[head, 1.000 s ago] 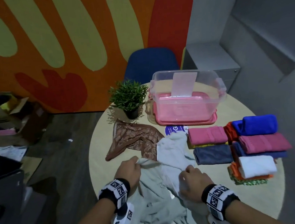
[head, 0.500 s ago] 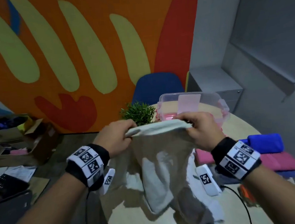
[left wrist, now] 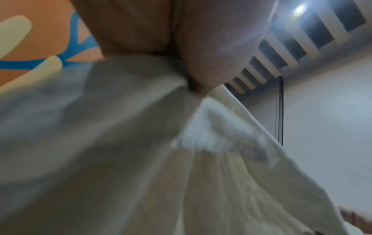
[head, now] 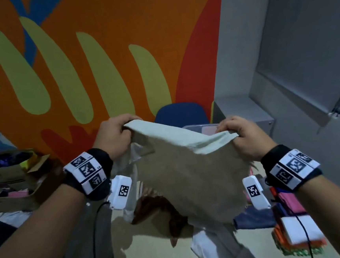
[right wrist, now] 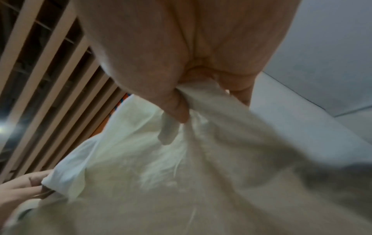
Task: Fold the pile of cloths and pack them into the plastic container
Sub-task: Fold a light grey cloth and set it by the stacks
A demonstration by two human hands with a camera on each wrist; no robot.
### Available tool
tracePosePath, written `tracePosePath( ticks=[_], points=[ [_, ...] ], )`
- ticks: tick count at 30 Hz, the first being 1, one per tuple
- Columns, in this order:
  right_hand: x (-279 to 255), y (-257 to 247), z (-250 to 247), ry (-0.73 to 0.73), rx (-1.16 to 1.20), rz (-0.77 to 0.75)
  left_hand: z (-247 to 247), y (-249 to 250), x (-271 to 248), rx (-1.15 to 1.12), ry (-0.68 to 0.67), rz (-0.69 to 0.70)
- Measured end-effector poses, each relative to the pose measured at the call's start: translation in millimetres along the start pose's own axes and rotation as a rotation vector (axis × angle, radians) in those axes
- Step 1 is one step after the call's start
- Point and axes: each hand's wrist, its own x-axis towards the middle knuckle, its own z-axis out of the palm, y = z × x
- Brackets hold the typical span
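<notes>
A pale grey-white cloth (head: 190, 178) hangs in the air, stretched between both hands above the round table (head: 151, 252). My left hand (head: 116, 136) grips its top left corner and my right hand (head: 241, 137) grips the top right corner. The wrist views show the cloth (left wrist: 120, 143) bunched under the left fingers and the cloth (right wrist: 181, 167) pinched by the right thumb. A brown patterned cloth (head: 164, 209) lies on the table beneath. The clear plastic container (head: 197, 128) is mostly hidden behind the held cloth. Folded cloths (head: 297, 233) are stacked at the right.
A blue chair (head: 181, 113) stands behind the table against the orange painted wall. Cardboard boxes and clutter (head: 15, 175) sit on the floor at the left. A grey cabinet (head: 243, 110) stands at the back right. More pale cloth (head: 212, 248) trails over the table's near edge.
Both hands lifted the pale cloth off the table, then raised it higher and spread apart, stretching its top edge wide. The view tilted up toward the wall.
</notes>
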Motion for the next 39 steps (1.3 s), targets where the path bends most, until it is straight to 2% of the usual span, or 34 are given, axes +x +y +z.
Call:
tracePosePath(
  ticks=[2,3,7,10,13,14,16,17,19,21,23,25,28,31,35,39],
  points=[
    [-2,3,1,0.035,0.029,0.046,6,5,-1,-0.004,-0.01,-0.033],
    [-3,1,1,0.008,0.021,0.059,8,8,-1,0.032,-0.035,-0.034],
    [-10,-15,15,-0.251,-0.094,-0.035,23,23,-8,0.203,-0.183,0.079],
    [-9,-25,27,-0.189,-0.129,-0.118,36,33,-10,0.39,-0.301,0.174],
    [-2,-29,24,-0.121,-0.07,-0.051,33,31,-12,0.647,-0.412,0.202],
    [0,-32,24,-0.124,-0.044,-0.04,33,31,-15,0.64,-0.466,0.196],
    [1,-47,26,-0.145,-0.048,-0.082,44,39,-26,0.456,-0.527,0.193],
    [2,-56,30,-0.155,-0.059,-0.116,54,45,-32,0.332,-0.517,0.201],
    [4,-68,35,-0.142,-0.061,-0.158,72,53,-39,0.189,-0.412,0.228],
    [6,-68,34,-0.088,-0.066,-0.182,74,53,-35,0.245,-0.294,0.265],
    [7,-61,26,-0.053,-0.126,-0.193,64,46,-29,0.334,-0.261,0.268],
    [8,-48,17,-0.032,-0.235,-0.177,53,34,-22,0.394,-0.245,0.222],
    [11,-26,2,0.083,-0.335,-0.089,32,14,-7,0.467,-0.17,0.138],
    [13,-12,-14,0.177,-0.35,-0.025,5,2,9,0.412,-0.036,0.065],
    [20,-3,-30,0.193,-0.383,0.02,-29,4,25,0.375,0.137,0.036],
    [20,10,-44,0.263,-0.378,0.073,-58,-6,36,0.387,0.241,0.013]
  ],
)
